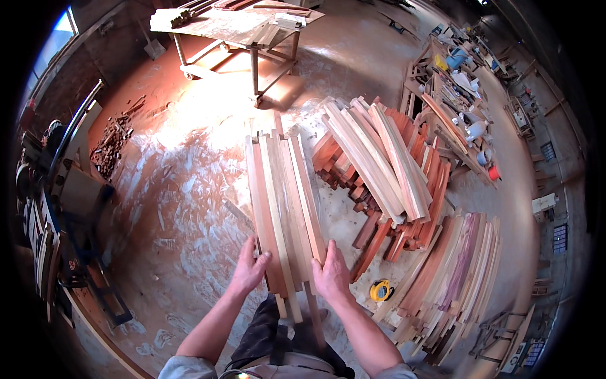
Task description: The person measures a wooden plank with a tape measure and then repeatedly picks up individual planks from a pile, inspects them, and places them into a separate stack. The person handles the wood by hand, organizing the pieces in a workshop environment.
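In front of me a bundle of long wooden boards runs away from my body, in pale and reddish tones with uneven ends. My left hand grips its left edge, thumb on top and fingers along the side. On the opposite edge, my right hand holds the bundle in the same way. Some narrower pieces stick out at the near end, above my legs. What supports the bundle from below is hidden.
To the right lies a big pile of reddish lumber with pale boards across it. Nearer are more boards and a yellow tape measure. A wheeled table stands ahead; machinery is at left, a cluttered bench at far right.
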{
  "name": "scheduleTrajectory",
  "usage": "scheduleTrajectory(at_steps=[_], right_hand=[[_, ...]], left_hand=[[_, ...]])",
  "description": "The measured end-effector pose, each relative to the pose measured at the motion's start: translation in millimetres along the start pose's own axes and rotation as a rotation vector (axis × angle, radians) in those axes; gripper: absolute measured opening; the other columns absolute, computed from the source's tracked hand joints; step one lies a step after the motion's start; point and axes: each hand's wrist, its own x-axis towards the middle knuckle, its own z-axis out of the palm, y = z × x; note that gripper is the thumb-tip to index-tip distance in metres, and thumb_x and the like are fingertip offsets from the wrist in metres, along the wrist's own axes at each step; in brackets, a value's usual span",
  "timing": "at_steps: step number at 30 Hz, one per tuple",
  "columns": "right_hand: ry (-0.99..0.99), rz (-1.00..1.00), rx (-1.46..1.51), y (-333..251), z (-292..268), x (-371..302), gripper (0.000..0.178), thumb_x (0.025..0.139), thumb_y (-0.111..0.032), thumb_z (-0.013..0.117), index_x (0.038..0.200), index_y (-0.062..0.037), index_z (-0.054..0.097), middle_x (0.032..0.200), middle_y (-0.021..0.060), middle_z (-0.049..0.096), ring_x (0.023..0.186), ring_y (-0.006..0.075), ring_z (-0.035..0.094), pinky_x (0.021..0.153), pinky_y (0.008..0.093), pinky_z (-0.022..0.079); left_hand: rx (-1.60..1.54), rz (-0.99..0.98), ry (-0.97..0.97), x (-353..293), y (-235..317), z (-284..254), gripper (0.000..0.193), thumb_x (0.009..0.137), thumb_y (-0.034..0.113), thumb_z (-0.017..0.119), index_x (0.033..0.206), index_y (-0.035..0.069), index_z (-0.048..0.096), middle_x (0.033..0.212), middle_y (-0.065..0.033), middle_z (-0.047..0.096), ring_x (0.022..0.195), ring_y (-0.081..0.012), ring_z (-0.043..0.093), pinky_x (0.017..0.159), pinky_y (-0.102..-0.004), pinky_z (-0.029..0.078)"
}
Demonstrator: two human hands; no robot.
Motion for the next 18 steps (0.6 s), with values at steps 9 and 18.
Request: scheduleTrajectory(at_steps=[9,18], right_hand=[[-0.014,-0.101,0.225,26,1,15,0.050,0.089,-0.012,0.059,0.133,0.0072,0.043,0.127,0.0264,0.054,0.117,0.0377,0.054,0.101,0.0414,0.043],[-0.268,0.099,0.597,36,16,42,0.047,0.098,-0.022,0.051,0.137,0.0029,0.044,0.131,0.0179,0.057,0.124,0.0234,0.052,0.104,0.0317,0.038]], left_hand=[[0.291,0.157,0.111,-7,-4,24,0.079,0.088,0.029,0.063,0.143,-0.009,0.023,0.144,-0.0319,0.029,0.136,-0.0442,0.028,0.114,-0.0463,0.024],[0.005,0.137,0.073,5,-7,29,0.070,0.084,0.023,0.065,0.136,-0.007,0.029,0.134,-0.0268,0.036,0.130,-0.0394,0.034,0.111,-0.0443,0.028]])
